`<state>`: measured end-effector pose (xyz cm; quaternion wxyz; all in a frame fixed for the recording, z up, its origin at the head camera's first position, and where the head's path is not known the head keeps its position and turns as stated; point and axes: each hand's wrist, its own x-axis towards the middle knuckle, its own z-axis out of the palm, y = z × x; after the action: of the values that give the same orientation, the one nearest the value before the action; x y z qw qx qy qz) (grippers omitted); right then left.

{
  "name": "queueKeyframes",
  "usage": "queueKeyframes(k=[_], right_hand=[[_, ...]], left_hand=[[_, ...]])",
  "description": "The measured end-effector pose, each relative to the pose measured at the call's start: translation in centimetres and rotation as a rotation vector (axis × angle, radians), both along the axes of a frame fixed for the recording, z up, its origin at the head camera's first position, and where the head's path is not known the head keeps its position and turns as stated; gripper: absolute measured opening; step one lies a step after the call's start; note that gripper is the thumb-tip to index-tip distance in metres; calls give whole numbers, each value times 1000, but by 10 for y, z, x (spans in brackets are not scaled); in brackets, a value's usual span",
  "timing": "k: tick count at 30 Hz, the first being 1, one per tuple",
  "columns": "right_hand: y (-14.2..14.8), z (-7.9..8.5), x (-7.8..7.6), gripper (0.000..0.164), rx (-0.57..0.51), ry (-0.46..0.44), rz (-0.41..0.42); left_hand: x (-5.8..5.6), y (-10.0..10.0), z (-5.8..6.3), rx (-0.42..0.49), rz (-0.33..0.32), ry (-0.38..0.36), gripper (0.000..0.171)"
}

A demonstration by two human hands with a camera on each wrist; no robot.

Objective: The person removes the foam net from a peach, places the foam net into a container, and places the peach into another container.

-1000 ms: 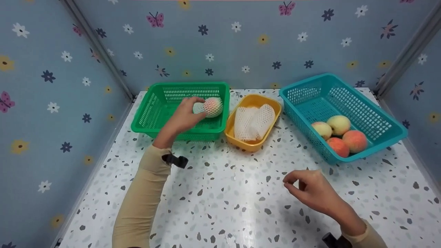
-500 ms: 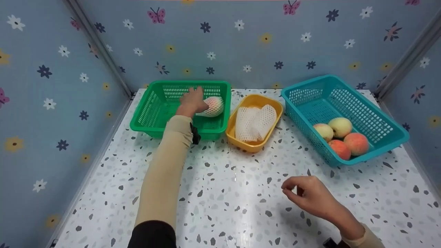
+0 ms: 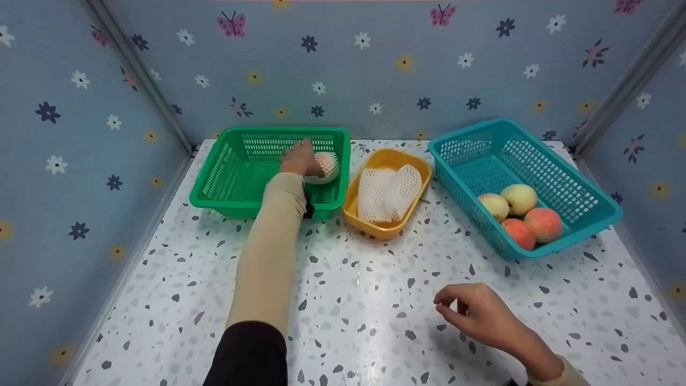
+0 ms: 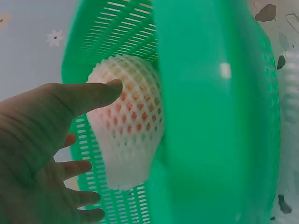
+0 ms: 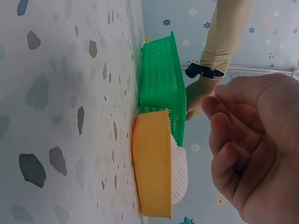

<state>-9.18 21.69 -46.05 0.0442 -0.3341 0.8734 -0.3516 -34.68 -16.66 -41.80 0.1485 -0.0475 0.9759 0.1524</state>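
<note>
A peach in a white foam net (image 4: 133,109) lies in the right part of the green basket (image 3: 230,205). My left hand (image 3: 299,160) is over that basket, just left of the netted peach. In the left wrist view its thumb (image 4: 100,94) lies across the near side of the net; whether it presses there I cannot tell. The other fingers are spread and hold nothing. Above the table at the front right, my right hand (image 3: 485,316) hangs with fingers loosely curled and nothing in it.
A small yellow basket (image 3: 351,212) with white foam nets (image 3: 388,193) stands right of the green one. Farther right is a blue basket (image 3: 589,228) with several peaches (image 3: 543,225). Flowered walls (image 3: 343,64) enclose the speckled table (image 3: 343,321).
From around the netted peach's left end, my left hand has drawn back to its far left side, fingers spreading. The peach stays in the green basket. My right hand has barely shifted.
</note>
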Motion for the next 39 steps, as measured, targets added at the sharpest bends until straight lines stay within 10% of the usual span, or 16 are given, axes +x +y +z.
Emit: queueKeyframes(k=[14,20,28,39], right_hand=[[6,-6,-2,10,20,-56,-25],[6,-8,-4,10,29,-73,-29],[5,-9,-7,11,30,-57,3],[2,-12,-7,12,39,-70,9]], left_hand=[[-2,3,-43,138,34,4,90],[-1,4,-46,223,161,61,83],[8,5,-27,255,269,71,71],[30,9,21,138,151,116,90]])
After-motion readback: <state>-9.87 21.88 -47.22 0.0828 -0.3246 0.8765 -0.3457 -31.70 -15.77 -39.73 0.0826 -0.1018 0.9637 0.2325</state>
